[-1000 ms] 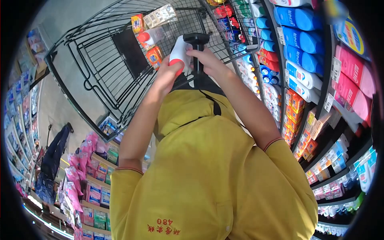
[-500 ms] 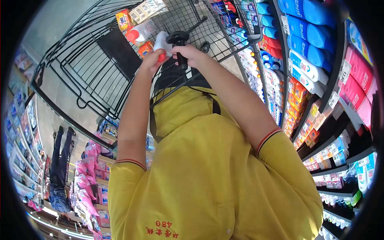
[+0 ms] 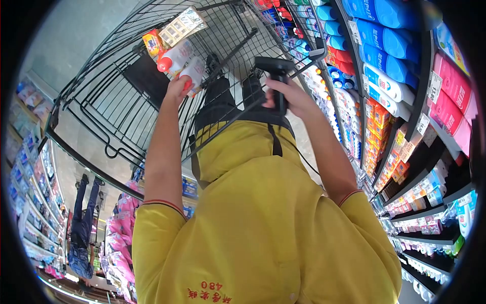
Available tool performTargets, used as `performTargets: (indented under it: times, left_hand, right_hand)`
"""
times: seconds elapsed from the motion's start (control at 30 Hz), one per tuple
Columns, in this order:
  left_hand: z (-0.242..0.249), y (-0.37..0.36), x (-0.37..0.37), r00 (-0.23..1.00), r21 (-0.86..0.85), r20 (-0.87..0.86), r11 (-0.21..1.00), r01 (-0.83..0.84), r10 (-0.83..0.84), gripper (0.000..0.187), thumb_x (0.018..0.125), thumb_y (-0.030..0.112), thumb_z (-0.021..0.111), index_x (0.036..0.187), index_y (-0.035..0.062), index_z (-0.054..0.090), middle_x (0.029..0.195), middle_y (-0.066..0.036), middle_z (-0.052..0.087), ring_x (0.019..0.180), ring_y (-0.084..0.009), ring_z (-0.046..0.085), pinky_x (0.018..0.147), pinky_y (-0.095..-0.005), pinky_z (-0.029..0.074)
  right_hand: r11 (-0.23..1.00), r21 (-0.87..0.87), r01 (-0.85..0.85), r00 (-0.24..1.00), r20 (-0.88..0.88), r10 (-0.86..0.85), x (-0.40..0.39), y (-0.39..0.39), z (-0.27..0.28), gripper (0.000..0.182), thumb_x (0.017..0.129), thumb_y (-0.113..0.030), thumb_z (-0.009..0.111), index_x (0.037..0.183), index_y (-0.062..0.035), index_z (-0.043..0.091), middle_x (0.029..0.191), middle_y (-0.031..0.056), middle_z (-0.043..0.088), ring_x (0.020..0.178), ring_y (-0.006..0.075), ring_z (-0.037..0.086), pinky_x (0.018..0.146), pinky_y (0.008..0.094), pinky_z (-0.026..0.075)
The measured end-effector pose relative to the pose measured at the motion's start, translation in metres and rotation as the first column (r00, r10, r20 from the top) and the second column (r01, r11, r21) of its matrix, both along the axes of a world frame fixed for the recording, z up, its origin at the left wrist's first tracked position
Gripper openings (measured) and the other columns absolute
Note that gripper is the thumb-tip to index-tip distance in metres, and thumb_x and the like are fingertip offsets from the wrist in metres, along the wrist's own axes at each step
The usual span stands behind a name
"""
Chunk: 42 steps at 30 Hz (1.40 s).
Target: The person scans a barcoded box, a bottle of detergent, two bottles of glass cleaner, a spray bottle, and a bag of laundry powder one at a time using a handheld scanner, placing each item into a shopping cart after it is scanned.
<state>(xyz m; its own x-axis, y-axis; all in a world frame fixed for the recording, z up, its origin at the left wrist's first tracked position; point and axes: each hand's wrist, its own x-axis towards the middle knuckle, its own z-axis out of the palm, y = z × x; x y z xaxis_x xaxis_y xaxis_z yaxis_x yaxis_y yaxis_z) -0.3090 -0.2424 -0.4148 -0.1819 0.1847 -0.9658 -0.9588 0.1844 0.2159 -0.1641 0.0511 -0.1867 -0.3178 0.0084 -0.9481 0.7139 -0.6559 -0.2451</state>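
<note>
In my left hand (image 3: 177,90), closed round its red cap end, is a white bottle (image 3: 194,71). It lies at a tilt over the shopping cart (image 3: 114,109), beside a second white bottle with a red cap (image 3: 178,54). My right hand (image 3: 292,96) grips the handle of a black handheld barcode scanner (image 3: 276,68), held to the right of the bottles. An orange and yellow packet (image 3: 152,42) and a flat, clear-wrapped pack (image 3: 183,27) lie in the cart behind the bottles.
Shelves on the right hold blue bottles (image 3: 387,50), pink packs (image 3: 450,93) and orange boxes (image 3: 375,121). A person in dark clothes (image 3: 83,228) stands in the aisle at left, near hanging pink packs (image 3: 121,228). A black panel (image 3: 146,76) is fixed to the cart.
The scanner in my right hand has moved right, away from the bottle. My left hand has shifted left with the bottle, bringing it alongside the other red-capped bottle.
</note>
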Motion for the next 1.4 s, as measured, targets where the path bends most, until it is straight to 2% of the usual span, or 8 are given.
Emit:
performTargets:
  times: [0.13, 0.4, 0.6, 0.67, 0.8, 0.97, 1.03, 1.4]
  left_hand:
    - [0.010, 0.001, -0.003, 0.995, -0.069, -0.046, 0.994, 0.080, -0.084, 0.044, 0.082, 0.018, 0.065, 0.121, 0.0028, 0.052, 0.110, -0.009, 0.055, 0.101, -0.0208, 0.057, 0.082, -0.0341, 0.052]
    - [0.036, -0.004, 0.003, 0.976, -0.072, -0.132, 0.984, 0.163, -0.171, 0.067, 0.084, 0.037, 0.066, 0.134, 0.0034, 0.037, 0.125, -0.011, 0.049, 0.115, -0.0242, 0.048, 0.092, -0.0393, 0.045]
    - [0.061, -0.035, 0.030, 0.946, -0.095, -0.108, 0.950, 0.297, -0.306, 0.056, 0.085, 0.029, 0.059, 0.133, 0.0059, 0.041, 0.108, -0.006, 0.057, 0.095, -0.0199, 0.058, 0.083, -0.0370, 0.049]
    - [0.091, -0.033, 0.044, 0.826, -0.190, -0.222, 0.853, 0.485, -0.519, 0.043, 0.086, 0.028, 0.060, 0.121, 0.0035, 0.056, 0.090, -0.006, 0.063, 0.082, -0.0131, 0.058, 0.070, -0.0302, 0.049]
    - [0.114, -0.028, 0.081, 0.627, -0.128, -0.594, 0.829, 0.544, -0.503, 0.041, 0.091, 0.032, 0.058, 0.117, 0.0007, 0.059, 0.101, -0.007, 0.066, 0.094, -0.0132, 0.059, 0.087, -0.0281, 0.045]
    - [0.166, 0.004, 0.081, 0.046, -0.474, -0.650, 0.452, 0.756, -0.759, 0.050, 0.088, 0.041, 0.059, 0.120, 0.0034, 0.058, 0.113, -0.021, 0.061, 0.107, -0.0356, 0.058, 0.092, -0.0398, 0.045]
    - [0.156, 0.002, 0.072, -0.088, -0.574, -0.657, 0.421, 0.702, -0.749, 0.043, 0.092, 0.038, 0.052, 0.126, 0.0115, 0.055, 0.095, -0.023, 0.065, 0.089, -0.0385, 0.063, 0.076, -0.0424, 0.049]
    - [0.165, -0.012, 0.047, -0.187, -0.678, -0.534, 0.286, 0.677, -0.824, 0.040, 0.096, 0.038, 0.043, 0.126, 0.0136, 0.053, 0.102, -0.022, 0.063, 0.096, -0.0416, 0.059, 0.079, -0.0475, 0.047]
  right_hand:
    - [0.852, 0.424, -0.308, 0.949, 0.196, 0.246, 0.036, 0.026, 0.009, 0.038, 0.079, -0.023, 0.073, 0.105, -0.0038, 0.055, 0.083, 0.0025, 0.058, 0.062, 0.0087, 0.058, 0.057, 0.0228, 0.047]
    - [0.888, 0.410, -0.208, 0.978, 0.060, 0.201, 0.019, 0.025, -0.004, 0.031, 0.080, -0.022, 0.072, 0.101, -0.0075, 0.055, 0.088, 0.0012, 0.059, 0.070, 0.0131, 0.064, 0.062, 0.0247, 0.050]
    - [0.879, 0.424, -0.218, 0.961, -0.062, 0.269, 0.030, 0.032, -0.018, 0.030, 0.081, -0.021, 0.070, 0.102, -0.0077, 0.055, 0.087, 0.0015, 0.060, 0.065, 0.0125, 0.062, 0.059, 0.0256, 0.050]
    - [0.875, 0.436, -0.211, 0.962, -0.067, 0.265, 0.029, 0.035, -0.022, 0.030, 0.081, -0.021, 0.070, 0.103, -0.0075, 0.055, 0.088, 0.0017, 0.060, 0.065, 0.0123, 0.062, 0.059, 0.0257, 0.050]
    - [0.896, 0.404, -0.184, 0.953, -0.151, 0.264, 0.027, 0.044, -0.041, 0.031, 0.079, -0.020, 0.072, 0.102, -0.0057, 0.056, 0.082, 0.0025, 0.059, 0.057, 0.0119, 0.060, 0.051, 0.0250, 0.047]
    - [0.896, 0.423, -0.138, 0.920, -0.280, 0.274, 0.017, 0.045, -0.060, 0.034, 0.077, -0.022, 0.072, 0.101, -0.0036, 0.056, 0.082, 0.0042, 0.060, 0.056, 0.0134, 0.060, 0.048, 0.0251, 0.047]
    - [0.898, 0.427, -0.105, 0.918, -0.307, 0.253, 0.009, 0.040, -0.062, 0.037, 0.076, -0.022, 0.072, 0.103, -0.0033, 0.055, 0.086, 0.0049, 0.060, 0.058, 0.0138, 0.062, 0.048, 0.0252, 0.047]
    - [0.935, 0.355, -0.016, 0.890, -0.421, 0.175, 0.053, 0.054, -0.051, 0.040, 0.078, -0.024, 0.071, 0.107, -0.0025, 0.054, 0.089, 0.0060, 0.060, 0.066, 0.0136, 0.062, 0.055, 0.0273, 0.049]
